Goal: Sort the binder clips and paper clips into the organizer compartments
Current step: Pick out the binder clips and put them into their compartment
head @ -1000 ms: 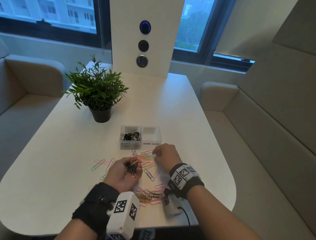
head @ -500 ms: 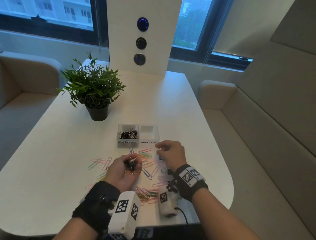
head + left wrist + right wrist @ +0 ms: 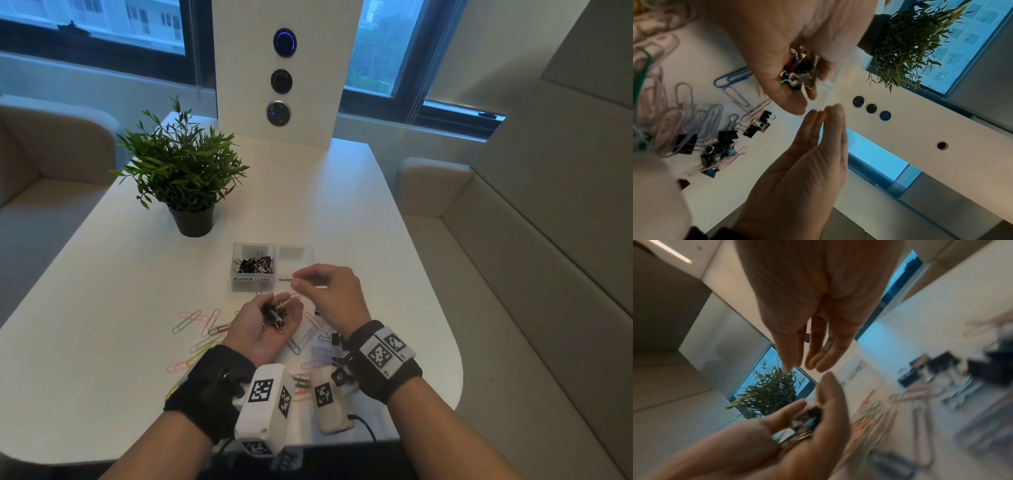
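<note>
My left hand [image 3: 286, 310] lies palm up just in front of the organizer [image 3: 251, 286], its fingers curled round a bunch of black binder clips [image 3: 274, 315] [image 3: 797, 71]. My right hand [image 3: 303, 279] hovers with straight, empty fingers over the left fingertips and the organizer's front right edge. The left compartment holds black binder clips [image 3: 257, 265]; the right compartment [image 3: 291, 255], labelled for paper clips, looks empty. Coloured paper clips [image 3: 191, 320] lie scattered on the white table. Several more binder clips [image 3: 725, 141] lie on it below my right wrist.
A potted plant [image 3: 185, 171] stands at the back left of the table [image 3: 102, 308]. A white panel with three round buttons [image 3: 281, 82] rises at the far edge. Upholstered benches flank the table on both sides.
My right hand has lifted off the paper clips on the table and now hangs open above the left fingertips. My left palm shows more binder clips than before.
</note>
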Available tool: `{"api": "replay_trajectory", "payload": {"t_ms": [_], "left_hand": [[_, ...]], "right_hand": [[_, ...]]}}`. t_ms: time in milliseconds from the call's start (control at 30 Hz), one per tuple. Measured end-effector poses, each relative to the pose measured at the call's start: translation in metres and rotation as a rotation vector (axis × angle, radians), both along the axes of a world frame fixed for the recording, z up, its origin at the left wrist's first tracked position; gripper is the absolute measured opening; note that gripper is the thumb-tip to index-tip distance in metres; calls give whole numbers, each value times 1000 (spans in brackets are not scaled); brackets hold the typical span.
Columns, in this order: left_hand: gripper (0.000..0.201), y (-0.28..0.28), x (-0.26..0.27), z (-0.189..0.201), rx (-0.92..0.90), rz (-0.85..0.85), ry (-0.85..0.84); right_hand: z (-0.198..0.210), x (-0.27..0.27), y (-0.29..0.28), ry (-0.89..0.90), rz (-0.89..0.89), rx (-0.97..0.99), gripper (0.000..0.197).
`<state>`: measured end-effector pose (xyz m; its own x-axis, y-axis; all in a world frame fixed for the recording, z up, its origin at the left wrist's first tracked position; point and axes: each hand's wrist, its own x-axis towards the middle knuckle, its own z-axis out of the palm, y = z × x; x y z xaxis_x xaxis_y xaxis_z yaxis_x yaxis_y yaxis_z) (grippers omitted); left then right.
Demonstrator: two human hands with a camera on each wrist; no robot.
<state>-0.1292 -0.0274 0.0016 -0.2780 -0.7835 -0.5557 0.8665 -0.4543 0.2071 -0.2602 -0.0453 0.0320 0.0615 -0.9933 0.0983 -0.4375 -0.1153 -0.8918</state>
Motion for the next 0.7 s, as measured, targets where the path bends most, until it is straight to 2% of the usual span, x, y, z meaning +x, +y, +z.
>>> {"api": "replay_trajectory", "payload": {"t_ms": [100, 167, 267, 533, 700], "left_hand": [[25, -1, 2, -3, 18, -61, -93], [21, -2, 5, -6, 9, -87, -131], [16, -2, 9, -9, 0, -102, -140], [24, -2, 15, -12, 26, -71, -131], [22, 1, 14, -10, 50, -33, -128]], "right_hand": [[-10, -23, -10, 291, -126, 3, 13], [-21, -32, -14, 512, -79, 80, 21], [-34, -34, -14, 686, 33, 156, 31], [-34, -19, -13, 823, 150, 135, 24], [-32, -18, -11, 770, 147, 156, 14]]}}
